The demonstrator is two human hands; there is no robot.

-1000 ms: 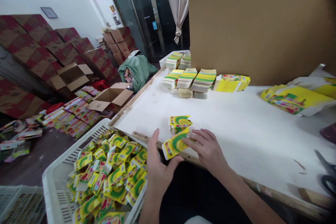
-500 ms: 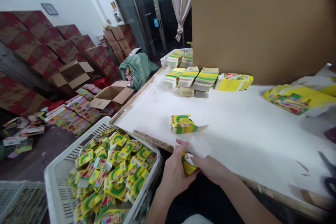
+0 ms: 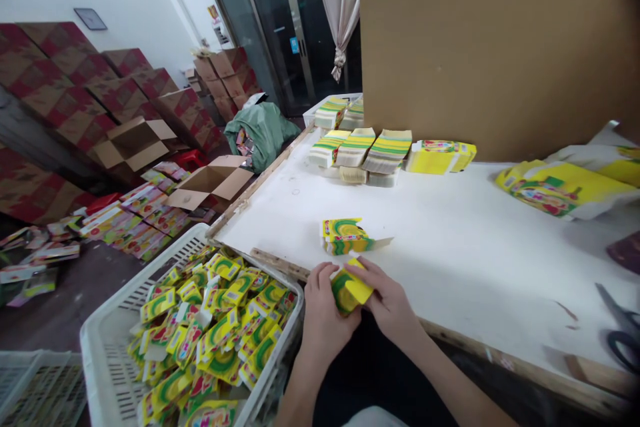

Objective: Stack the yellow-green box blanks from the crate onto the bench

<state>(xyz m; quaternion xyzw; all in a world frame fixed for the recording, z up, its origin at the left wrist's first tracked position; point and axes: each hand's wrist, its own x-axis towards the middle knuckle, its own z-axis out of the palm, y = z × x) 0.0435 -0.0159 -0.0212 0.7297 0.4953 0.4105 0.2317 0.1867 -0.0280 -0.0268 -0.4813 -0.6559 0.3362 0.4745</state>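
Between both hands, just off the table's front edge, is a small yellow and green carton (image 3: 349, 289) with a flap standing up. My left hand (image 3: 326, 307) grips it from the left, thumb beneath. My right hand (image 3: 387, 297) holds its right side, fingers over the top. Just beyond them on the white table (image 3: 280, 227) lies a small pile of flat cartons (image 3: 346, 235). To the left, a white plastic basket (image 3: 106, 340) is full of similar yellow cartons (image 3: 220, 333).
Bundled stacks of flat cartons (image 3: 387, 149) stand at the table's back, beside a large cardboard sheet (image 3: 480, 47). More yellow cartons (image 3: 560, 187) lie at right, with black-handled scissors (image 3: 623, 340) near the front right. Open boxes (image 3: 210, 183) and a green sack (image 3: 267, 130) sit on the floor.
The white flap spread over the carton is no longer seen; a yellow flap now faces up. My right hand has moved up and left, its fingers now over the carton's top.
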